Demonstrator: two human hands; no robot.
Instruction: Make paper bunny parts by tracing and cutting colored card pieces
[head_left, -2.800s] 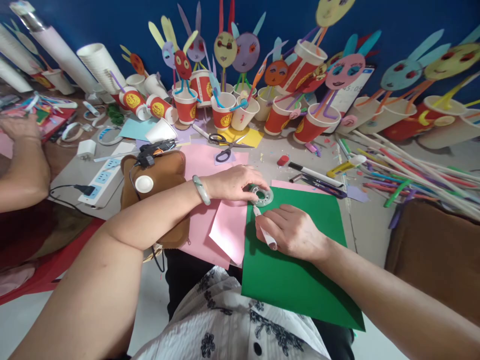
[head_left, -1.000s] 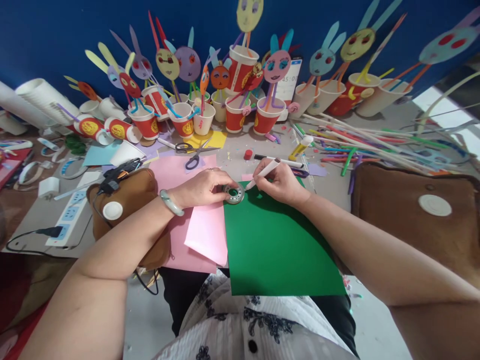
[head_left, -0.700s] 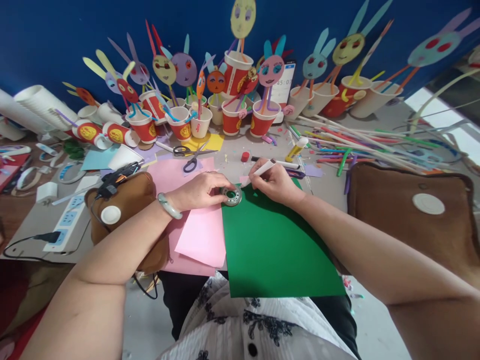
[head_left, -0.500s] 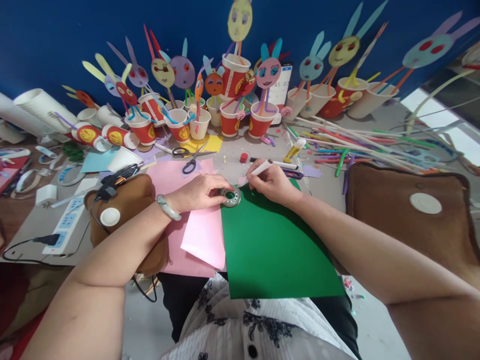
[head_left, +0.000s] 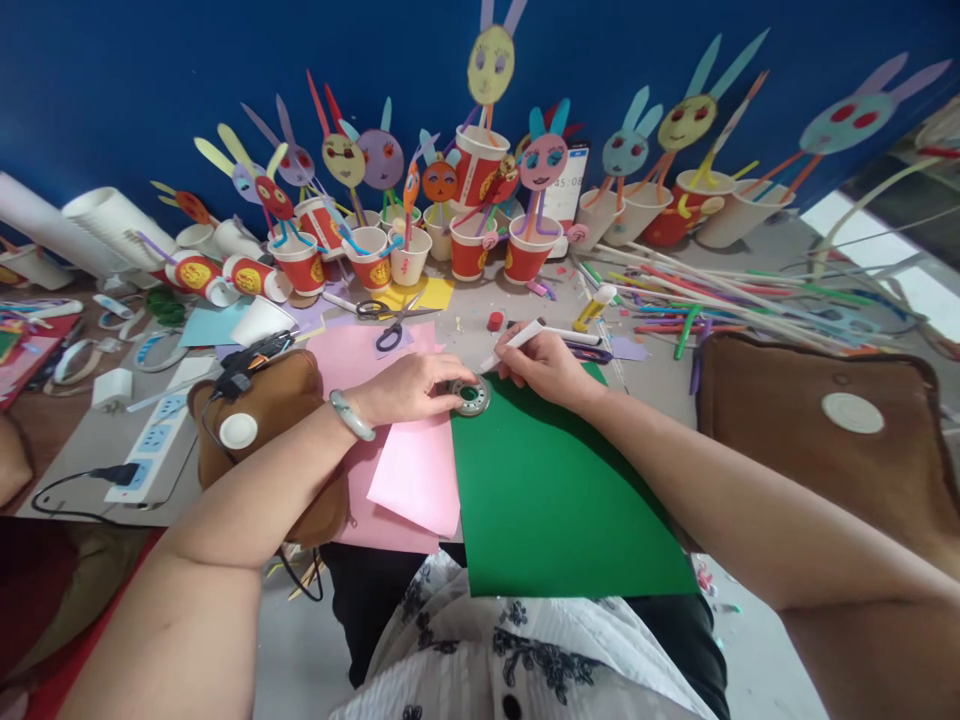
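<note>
My left hand (head_left: 420,386) pinches the edge of a round ring-shaped object (head_left: 471,396), which lies on the upper left corner of a green sheet (head_left: 562,490). Just to its right, my right hand (head_left: 541,364) is closed around a white pen (head_left: 517,343), its tip pointing down at the sheet's top edge beside the ring. Pink paper (head_left: 416,480) lies left of the green sheet, partly under my left forearm. Scissors (head_left: 391,335) rest on a purple scrap beyond my left hand.
Paper cups (head_left: 529,252) with rabbit-like paper faces line the blue wall. A yellow glue bottle (head_left: 592,308) and many coloured sticks (head_left: 720,290) lie at the right, behind a brown pouch (head_left: 780,410). A power strip (head_left: 161,430) and another brown pouch (head_left: 262,385) are at the left.
The whole view has shifted slightly, so most things appear a little further right. Both hands keep their holds on the ring and the pen.
</note>
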